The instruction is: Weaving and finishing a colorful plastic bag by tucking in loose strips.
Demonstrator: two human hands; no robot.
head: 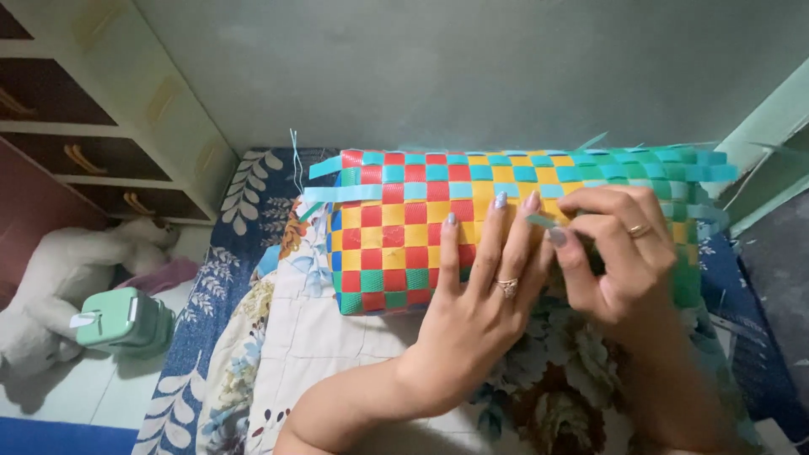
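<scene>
Nearest, the left hand (pixel 480 286) lies flat with fingers spread on the side of the woven basket (pixel 404 227), pinning it against the floral quilt (pixel 320 337). Just beyond, the right hand (pixel 619 253) has thumb and forefinger pinched on a pale blue strip (pixel 543 222) at the weave. Judging from this, the strip wants a steady, flat pull, untwisted, while the left palm keeps the basket from rolling. Farther left stand a green container (pixel 126 320) and a white drawer unit (pixel 118 126).
</scene>
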